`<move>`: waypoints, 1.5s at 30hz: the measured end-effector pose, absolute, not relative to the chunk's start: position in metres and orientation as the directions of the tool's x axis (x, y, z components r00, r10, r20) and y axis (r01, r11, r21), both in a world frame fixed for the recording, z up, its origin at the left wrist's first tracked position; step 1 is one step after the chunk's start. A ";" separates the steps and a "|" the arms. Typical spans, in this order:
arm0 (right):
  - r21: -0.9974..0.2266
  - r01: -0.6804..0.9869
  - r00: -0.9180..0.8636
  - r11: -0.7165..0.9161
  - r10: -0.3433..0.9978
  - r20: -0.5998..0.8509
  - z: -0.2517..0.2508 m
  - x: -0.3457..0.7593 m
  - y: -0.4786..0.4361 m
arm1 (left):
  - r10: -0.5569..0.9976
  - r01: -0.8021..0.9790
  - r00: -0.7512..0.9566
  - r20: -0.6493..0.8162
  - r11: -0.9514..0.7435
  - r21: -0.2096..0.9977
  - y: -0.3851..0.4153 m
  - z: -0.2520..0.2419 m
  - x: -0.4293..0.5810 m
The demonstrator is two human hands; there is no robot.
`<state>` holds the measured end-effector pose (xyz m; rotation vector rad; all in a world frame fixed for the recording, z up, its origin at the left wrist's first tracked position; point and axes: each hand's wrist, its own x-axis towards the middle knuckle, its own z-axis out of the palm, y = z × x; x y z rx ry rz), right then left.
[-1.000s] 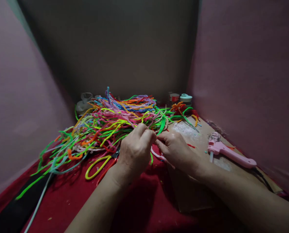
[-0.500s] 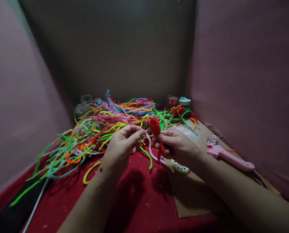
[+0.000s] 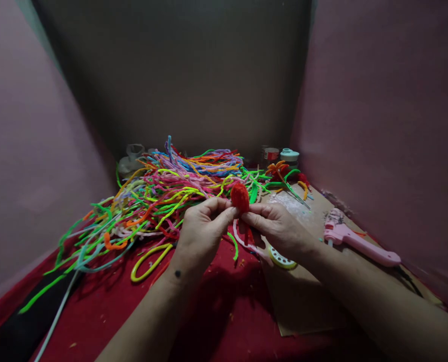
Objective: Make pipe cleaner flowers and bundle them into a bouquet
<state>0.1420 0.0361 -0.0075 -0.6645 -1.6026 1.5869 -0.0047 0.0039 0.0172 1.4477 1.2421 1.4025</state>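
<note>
A red fuzzy pipe-cleaner piece [image 3: 239, 197], bent into a rounded petal-like shape, stands upright between my two hands. My left hand [image 3: 212, 218] pinches its lower left side with thumb and forefinger. On the other side, my right hand [image 3: 271, 218] grips its base, fingers closed. A red tail hangs below the fingers. Just behind and to the left lies a large heap of many-coloured pipe cleaners [image 3: 179, 186]. Under my hands, a pale pink pipe cleaner [image 3: 242, 244] curves over the red cloth [image 3: 209, 306].
At right, a pink hot glue gun [image 3: 359, 244] rests on a cardboard sheet [image 3: 303, 306], near a yellow-rimmed round thing with holes [image 3: 282, 259]. Scissors [image 3: 297, 196] and orange and red pieces lie farther back. A jar with a light-blue lid [image 3: 289, 155] stands by the wall.
My left hand has moved right and closed on the red pipe-cleaner piece, which only my right hand held before. The view has shifted slightly.
</note>
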 end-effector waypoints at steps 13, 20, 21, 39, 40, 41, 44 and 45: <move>-0.957 -0.280 -0.658 -0.079 0.741 0.131 -0.018 0.145 0.043 | 0.974 0.157 -0.028 0.227 -0.220 0.963 0.002 0.018 -0.002; -0.924 -0.323 -0.699 -0.207 0.710 0.085 -0.018 0.148 0.044 | 0.834 0.196 -0.308 0.459 -0.416 0.888 0.000 0.024 -0.017; -0.913 -0.330 -0.710 -0.240 0.700 0.072 -0.019 0.150 0.045 | 0.839 0.126 -0.318 0.441 -0.423 0.897 0.001 0.024 -0.019; -0.830 -0.444 -0.692 -0.338 0.718 0.078 -0.009 0.155 0.047 | 0.919 0.115 -0.198 0.341 -0.324 0.939 0.006 0.020 -0.010; -0.832 -0.461 -0.649 -0.309 0.757 0.079 -0.007 0.154 0.047 | 0.918 0.121 -0.202 0.340 -0.321 0.939 0.006 0.021 -0.010; -0.830 -0.482 -0.601 -0.280 0.795 0.081 -0.005 0.154 0.048 | 0.919 0.128 -0.202 0.338 -0.317 0.940 0.007 0.020 -0.010; -0.803 -0.559 -0.442 -0.204 0.893 0.081 -0.003 0.154 0.053 | 0.939 0.135 -0.176 0.295 -0.274 0.952 0.011 0.017 -0.013; -0.796 -0.577 -0.403 -0.181 0.911 0.085 -0.003 0.154 0.055 | 0.946 0.135 -0.174 0.274 -0.252 0.958 0.013 0.015 -0.015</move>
